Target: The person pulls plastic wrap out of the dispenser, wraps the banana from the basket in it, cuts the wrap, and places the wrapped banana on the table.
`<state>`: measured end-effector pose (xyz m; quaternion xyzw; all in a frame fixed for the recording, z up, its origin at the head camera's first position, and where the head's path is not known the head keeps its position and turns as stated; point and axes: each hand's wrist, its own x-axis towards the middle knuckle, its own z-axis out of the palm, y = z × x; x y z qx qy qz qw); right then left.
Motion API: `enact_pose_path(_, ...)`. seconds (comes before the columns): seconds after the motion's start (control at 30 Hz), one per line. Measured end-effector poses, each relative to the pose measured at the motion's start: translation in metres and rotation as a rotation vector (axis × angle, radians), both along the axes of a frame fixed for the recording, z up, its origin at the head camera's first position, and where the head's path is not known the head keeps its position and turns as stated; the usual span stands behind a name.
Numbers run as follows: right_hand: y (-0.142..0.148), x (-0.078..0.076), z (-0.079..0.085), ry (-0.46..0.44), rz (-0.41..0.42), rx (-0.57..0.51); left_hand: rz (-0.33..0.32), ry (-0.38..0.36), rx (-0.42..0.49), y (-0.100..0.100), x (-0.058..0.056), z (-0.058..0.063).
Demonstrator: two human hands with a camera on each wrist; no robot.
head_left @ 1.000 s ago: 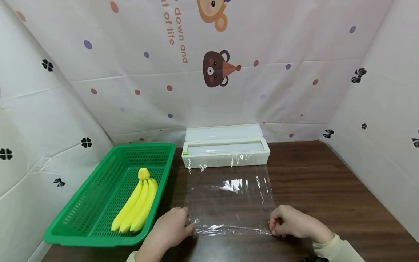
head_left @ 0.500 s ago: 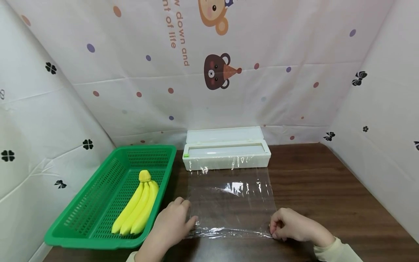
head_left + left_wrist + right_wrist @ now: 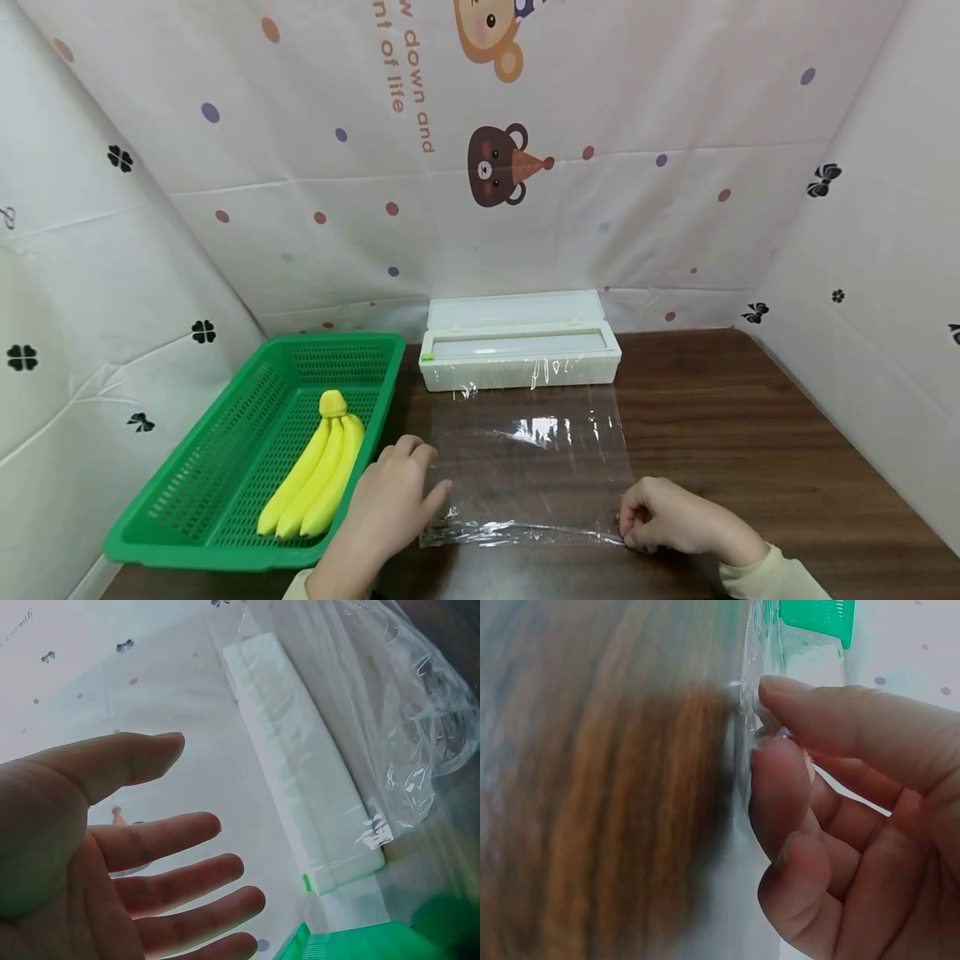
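The apparent step is laying out film (image 3: 525,475) from the dispenser (image 3: 517,343) over the surface (image 3: 705,408): the right hand (image 3: 667,517) pinches its near right corner; the empty, spread left hand (image 3: 393,497), at the left edge, probably must next secure that side.

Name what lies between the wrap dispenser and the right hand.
The head view shows clear plastic wrap spanning from the dispenser to the right hand over the wood-grain tabletop.

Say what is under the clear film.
Through the clear film, the dark wooden table shows, and the white box's front at the far end. Glare masks small patches; the right hand hides the near right corner.
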<state>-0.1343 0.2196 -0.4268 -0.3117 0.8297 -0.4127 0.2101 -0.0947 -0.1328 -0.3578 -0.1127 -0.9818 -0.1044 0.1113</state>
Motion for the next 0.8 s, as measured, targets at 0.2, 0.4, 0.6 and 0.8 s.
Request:
enact_pose_path(0.2, 0.0, 0.001, -0.001, -0.002, -0.008, -0.001, 0.002, 0.047, -0.021, -0.001, -0.001, 0.002)
enact_pose_path(0.4, 0.0, 0.002, -0.001, 0.009, -0.005, -0.01, 0.009, 0.08, -0.016, -0.001, -0.002, 0.004)
enact_pose_path(0.6, 0.001, 0.002, 0.0, 0.0, 0.001, -0.013, 0.007, 0.113, -0.022, -0.003, -0.004, 0.008)
enact_pose_path(0.8, 0.001, 0.001, 0.0, 0.0, 0.002, -0.011, 0.016, 0.109, -0.025, -0.004, -0.005, 0.013)
